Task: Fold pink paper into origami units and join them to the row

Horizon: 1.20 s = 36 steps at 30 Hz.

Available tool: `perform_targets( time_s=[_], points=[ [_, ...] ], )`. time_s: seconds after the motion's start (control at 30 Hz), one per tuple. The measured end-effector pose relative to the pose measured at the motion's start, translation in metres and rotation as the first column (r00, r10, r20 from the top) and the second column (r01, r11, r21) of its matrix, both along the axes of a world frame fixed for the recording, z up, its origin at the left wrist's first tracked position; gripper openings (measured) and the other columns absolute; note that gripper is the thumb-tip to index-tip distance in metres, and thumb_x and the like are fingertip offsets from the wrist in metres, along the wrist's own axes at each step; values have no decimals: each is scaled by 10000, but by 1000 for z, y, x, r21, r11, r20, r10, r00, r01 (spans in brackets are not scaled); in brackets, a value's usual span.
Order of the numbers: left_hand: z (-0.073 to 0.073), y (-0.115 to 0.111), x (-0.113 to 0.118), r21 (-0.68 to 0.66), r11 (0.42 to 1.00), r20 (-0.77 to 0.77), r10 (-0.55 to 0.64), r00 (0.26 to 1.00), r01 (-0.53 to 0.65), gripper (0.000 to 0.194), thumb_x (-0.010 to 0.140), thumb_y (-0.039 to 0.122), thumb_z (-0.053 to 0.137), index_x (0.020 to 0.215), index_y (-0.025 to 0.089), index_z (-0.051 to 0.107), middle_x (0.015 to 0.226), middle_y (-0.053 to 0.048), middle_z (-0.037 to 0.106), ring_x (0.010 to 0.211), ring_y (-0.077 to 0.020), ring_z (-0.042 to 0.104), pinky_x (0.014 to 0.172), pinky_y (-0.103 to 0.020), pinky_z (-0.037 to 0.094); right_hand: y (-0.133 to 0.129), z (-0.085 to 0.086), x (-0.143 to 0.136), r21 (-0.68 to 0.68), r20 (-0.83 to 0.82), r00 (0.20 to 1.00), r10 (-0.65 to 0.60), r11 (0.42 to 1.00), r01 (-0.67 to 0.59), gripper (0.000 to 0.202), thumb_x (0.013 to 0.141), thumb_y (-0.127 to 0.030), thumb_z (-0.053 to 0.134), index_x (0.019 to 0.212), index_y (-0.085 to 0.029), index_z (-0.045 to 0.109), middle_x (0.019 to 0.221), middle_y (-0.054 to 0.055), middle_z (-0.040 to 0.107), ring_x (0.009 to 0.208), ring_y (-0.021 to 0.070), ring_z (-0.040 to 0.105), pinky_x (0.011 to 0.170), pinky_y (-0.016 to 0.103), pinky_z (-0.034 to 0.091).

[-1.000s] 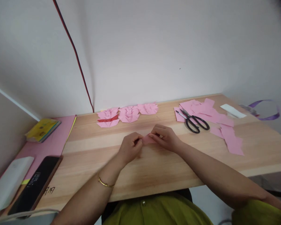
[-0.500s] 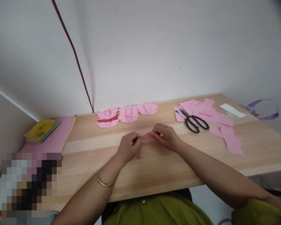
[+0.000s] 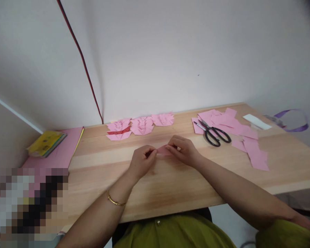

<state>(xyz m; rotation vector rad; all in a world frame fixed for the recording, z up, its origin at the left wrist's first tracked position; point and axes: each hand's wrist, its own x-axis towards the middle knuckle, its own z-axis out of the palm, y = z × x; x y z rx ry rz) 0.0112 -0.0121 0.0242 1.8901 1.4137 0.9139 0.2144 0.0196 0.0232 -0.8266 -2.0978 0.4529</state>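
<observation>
Between my two hands, above the middle of the wooden table (image 3: pixel 103 186), is a small folded piece of pink paper (image 3: pixel 162 150). My left hand (image 3: pixel 144 159) pinches its left end between thumb and forefinger. At the right end, my right hand (image 3: pixel 182 150) grips it with thumb and fingers, which hide part of it. Beyond my hands, along the wall, lie rows of folded pink paper pieces (image 3: pixel 142 126). One red folded piece (image 3: pixel 119 131) sits among the leftmost row.
Black-handled scissors (image 3: pixel 214 133) and a pen (image 3: pixel 199 125) lie on loose pink paper pieces (image 3: pixel 254 153) at the right. Behind them is a white strip (image 3: pixel 257 122). A yellow packet (image 3: pixel 47 142) rests on a pink sheet (image 3: pixel 64 151) at the left. A purple strap (image 3: pixel 297 129) hangs past the right edge.
</observation>
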Motion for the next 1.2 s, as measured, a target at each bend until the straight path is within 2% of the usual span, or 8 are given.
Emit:
perform_targets(
  time_s=[0.2,0.37,0.67,0.87,1.07,1.2],
  points=[
    [-4,1,-2,31,999,4,-25,1000,24,153,799,153,503,812,178,653,759,-1,656,704,-118,577,667,-229,428,0,0,0,-6,-2,1000,-3,1000,3,212,895,-251,508,698,-175,527,661,18,519,619,119,481,556,238,374],
    [-3,1,-1,59,996,-23,-61,998,62,130,827,254,536,815,170,635,741,-9,627,690,-125,559,637,-235,423,1,-2,0,-21,13,1000,-1,1000,1,205,895,-259,507,712,-173,540,669,22,526,622,122,490,563,239,375],
    [-2,0,0,105,991,-46,-83,996,87,174,851,246,529,719,172,614,662,6,597,635,-109,535,597,-228,395,-3,-3,-3,-121,51,994,93,989,-86,178,862,-312,551,759,-167,537,701,17,511,609,108,476,557,227,370],
    [-2,-1,1,120,981,-60,-147,987,153,135,849,233,537,776,175,634,709,-4,620,667,-117,555,623,-234,413,-5,2,-3,-205,51,984,172,966,-158,144,831,-278,577,922,-167,565,819,44,597,713,133,538,637,246,422],
    [-2,-1,1,156,955,-135,-233,963,253,158,856,204,506,750,170,618,706,-18,592,677,-126,542,621,-239,417,-6,-5,-7,-210,109,979,173,967,-147,43,812,-184,544,782,-171,573,708,20,577,628,118,517,570,225,397],
    [-2,-1,1,176,954,-131,-224,966,245,155,857,195,504,744,169,606,706,-19,583,682,-127,539,622,-237,415,-6,-5,-7,-199,100,981,166,969,-144,87,838,-203,534,767,-171,575,704,23,579,627,116,520,567,220,396]
  ],
)
